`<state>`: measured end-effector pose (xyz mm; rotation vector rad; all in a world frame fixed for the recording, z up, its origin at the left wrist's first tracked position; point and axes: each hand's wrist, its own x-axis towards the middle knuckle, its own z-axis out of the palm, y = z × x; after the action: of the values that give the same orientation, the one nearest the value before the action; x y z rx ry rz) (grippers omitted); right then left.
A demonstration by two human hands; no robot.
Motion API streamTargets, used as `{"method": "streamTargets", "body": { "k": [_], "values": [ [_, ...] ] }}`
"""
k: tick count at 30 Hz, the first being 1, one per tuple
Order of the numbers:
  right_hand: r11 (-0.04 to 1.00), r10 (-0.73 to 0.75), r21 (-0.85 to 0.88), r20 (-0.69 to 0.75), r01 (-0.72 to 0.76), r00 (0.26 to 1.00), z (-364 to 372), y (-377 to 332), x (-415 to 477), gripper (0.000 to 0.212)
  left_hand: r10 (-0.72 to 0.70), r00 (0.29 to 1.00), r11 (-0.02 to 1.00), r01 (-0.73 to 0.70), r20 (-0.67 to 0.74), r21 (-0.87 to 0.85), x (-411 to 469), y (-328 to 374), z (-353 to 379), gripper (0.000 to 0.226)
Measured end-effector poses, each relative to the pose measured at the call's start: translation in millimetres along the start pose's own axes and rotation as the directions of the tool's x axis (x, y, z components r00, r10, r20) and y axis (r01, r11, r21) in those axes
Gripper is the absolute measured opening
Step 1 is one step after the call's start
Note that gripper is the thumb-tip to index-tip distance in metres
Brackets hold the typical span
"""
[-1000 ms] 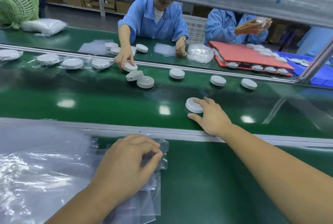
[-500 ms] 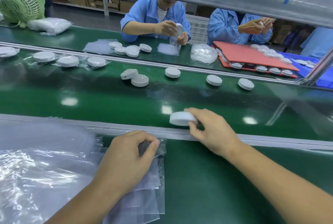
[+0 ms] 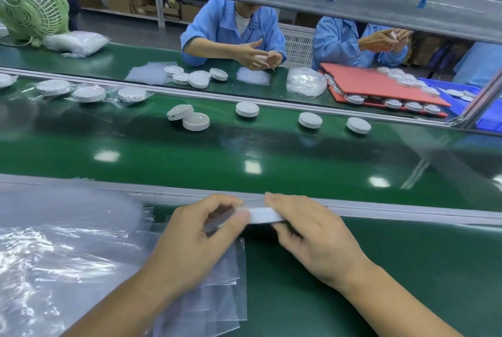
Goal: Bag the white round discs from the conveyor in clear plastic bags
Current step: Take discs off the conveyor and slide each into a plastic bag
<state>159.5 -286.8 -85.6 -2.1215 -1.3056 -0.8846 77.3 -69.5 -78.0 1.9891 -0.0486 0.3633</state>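
Right hand (image 3: 312, 239) grips white disc (image 3: 262, 214) by its rim above the desk (image 3: 380, 255). Left hand (image 3: 190, 241) pinches clear bag (image 3: 225, 268) beside the disc.

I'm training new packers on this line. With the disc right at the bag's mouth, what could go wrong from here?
1. The right hand holds the white disc by its edge only; that grip could slip.
2. The left hand pinches the clear bag atop a loose stack of bags, so a second bag may lift with it. Blur hides how far the mouth is open.
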Motion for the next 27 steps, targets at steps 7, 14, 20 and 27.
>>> {"method": "streamTargets", "body": {
  "k": [7,14,20,27],
  "values": [
    [0.596,0.605,0.623,0.066,-0.506,0.794,0,-29,10,0.023,0.04,0.999,0.997,-0.039,0.009,-0.066,-5,6,11,0.061],
    [0.346,0.485,0.727,0.403,-0.593,0.776,1,-37,11,0.046,0.014,0.998,0.987,-0.025,-0.065,-0.161,-10,10,20,0.048],
    [0.354,0.565,0.725,0.337,-0.591,0.753,2,-40,8,0.046,-0.071,0.994,0.95,0.044,-0.077,-0.308,-4,17,16,0.049],
    [0.293,0.681,0.757,0.264,-0.585,0.683,2,-36,9,0.023,-0.098,0.976,0.943,0.153,0.194,-0.295,-3,17,5,0.062]
  ]
}}
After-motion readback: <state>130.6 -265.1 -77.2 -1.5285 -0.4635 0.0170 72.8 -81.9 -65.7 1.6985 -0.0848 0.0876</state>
